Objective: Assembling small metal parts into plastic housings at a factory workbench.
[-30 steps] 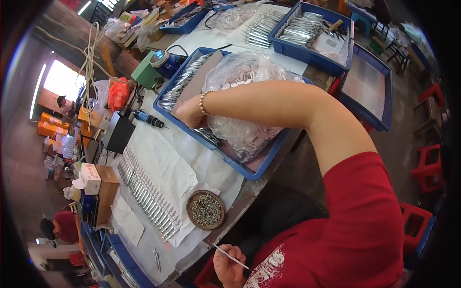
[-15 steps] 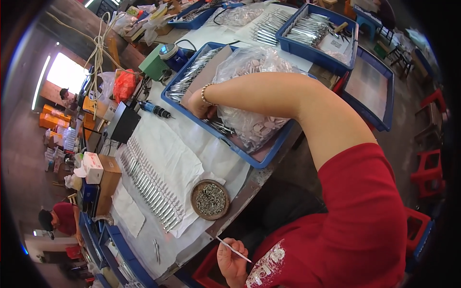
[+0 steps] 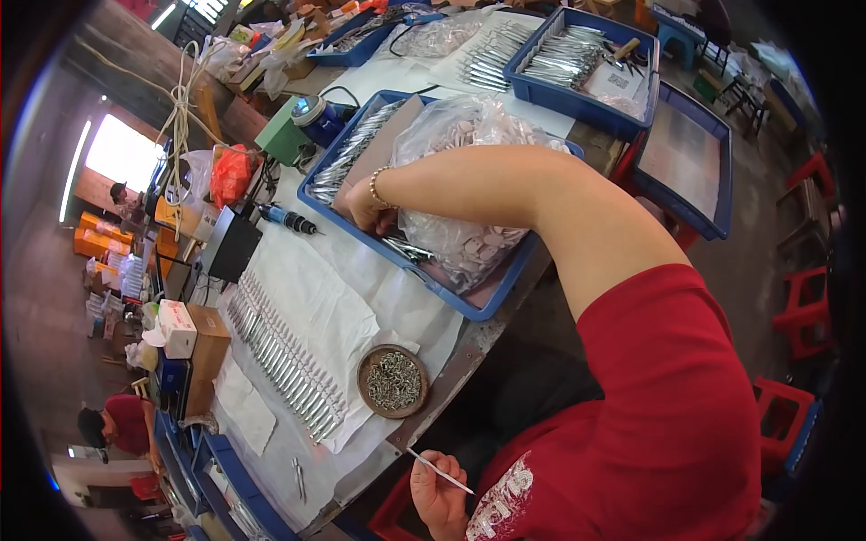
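Right hand down in blue tray, beside slim metal pieces; fingertips hidden, can't tell opening or grip. Left hand, fingers curled, pinches thin white stick near table edge.

At the far left, a red plastic bag lies near a green box, with a dark blue, clear-topped device just to that box's right. A bundle of pale cord hangs in front of a thick grey beam. Nearer, on the left, a white carton stands by a brown cardboard box (something white and crumpled shows at the carton's side). Farther left are orange boxes, a bright window and a co-worker in a red top. Red stools stand along the right
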{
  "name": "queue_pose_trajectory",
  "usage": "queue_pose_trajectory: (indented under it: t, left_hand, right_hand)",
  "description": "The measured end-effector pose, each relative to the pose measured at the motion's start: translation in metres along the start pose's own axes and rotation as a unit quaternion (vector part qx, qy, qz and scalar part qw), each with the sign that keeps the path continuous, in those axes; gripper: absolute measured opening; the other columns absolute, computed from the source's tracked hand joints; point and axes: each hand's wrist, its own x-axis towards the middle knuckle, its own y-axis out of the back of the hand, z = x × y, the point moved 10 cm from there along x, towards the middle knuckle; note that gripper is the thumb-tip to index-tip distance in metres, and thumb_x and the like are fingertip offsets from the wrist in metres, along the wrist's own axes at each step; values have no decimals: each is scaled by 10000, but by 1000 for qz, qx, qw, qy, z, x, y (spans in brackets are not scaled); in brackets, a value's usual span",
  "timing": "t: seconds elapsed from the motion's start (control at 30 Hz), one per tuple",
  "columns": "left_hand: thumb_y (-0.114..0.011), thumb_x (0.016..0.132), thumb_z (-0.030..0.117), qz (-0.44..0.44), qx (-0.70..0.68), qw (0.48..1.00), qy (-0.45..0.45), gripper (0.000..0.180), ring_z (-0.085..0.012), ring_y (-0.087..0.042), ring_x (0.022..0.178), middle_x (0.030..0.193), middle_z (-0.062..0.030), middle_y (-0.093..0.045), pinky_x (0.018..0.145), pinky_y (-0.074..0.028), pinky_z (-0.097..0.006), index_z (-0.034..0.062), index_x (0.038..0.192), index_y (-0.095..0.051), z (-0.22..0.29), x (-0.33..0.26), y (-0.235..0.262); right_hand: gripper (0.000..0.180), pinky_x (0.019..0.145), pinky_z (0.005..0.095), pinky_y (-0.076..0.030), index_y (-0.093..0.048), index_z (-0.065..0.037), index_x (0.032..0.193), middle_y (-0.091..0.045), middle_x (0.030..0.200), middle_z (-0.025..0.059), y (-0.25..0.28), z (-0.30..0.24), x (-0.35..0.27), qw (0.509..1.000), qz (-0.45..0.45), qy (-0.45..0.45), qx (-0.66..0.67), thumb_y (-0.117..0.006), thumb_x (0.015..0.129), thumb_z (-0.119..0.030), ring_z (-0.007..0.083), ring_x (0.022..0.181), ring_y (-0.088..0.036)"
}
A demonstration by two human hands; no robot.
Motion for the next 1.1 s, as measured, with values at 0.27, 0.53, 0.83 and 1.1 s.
queue_pose_trajectory:
  t: [0.27,0.53,0.83,1.1]
  left_hand:
    - [-546,899,164,22,5,1000,6,171,-114,-360,631,686,-3,-407,522,-307,-236,21,982,-500,-2,6,-5]
    - [-521,914,197,22,28,999,-11,187,-96,-360,570,654,-1,-411,479,-297,-219,19,972,-510,1,4,4]
    - [-535,895,194,-15,10,1000,-20,192,-147,-454,689,775,-38,-503,549,-367,-244,32,999,-530,-2,9,10]
    - [-523,911,243,-8,155,981,-115,263,-152,-495,606,710,-44,-483,499,-431,-258,17,1045,-529,17,6,-8]
  right_hand:
    - [109,351,290,-447,-595,-80,617,-607,581,50,13,1,7,996,57,-16,72,-680,677,-48,154,434,-559]
    - [117,408,278,-466,-575,-79,631,-623,610,59,23,-17,-10,994,64,29,85,-665,705,-90,145,473,-577]
    - [65,434,289,-506,-617,-25,680,-630,613,83,51,-30,-50,957,33,194,214,-623,686,-90,175,483,-610]
    - [114,502,245,-426,-609,8,781,-595,647,39,88,-74,-284,824,100,511,222,-566,735,-87,88,575,-540]
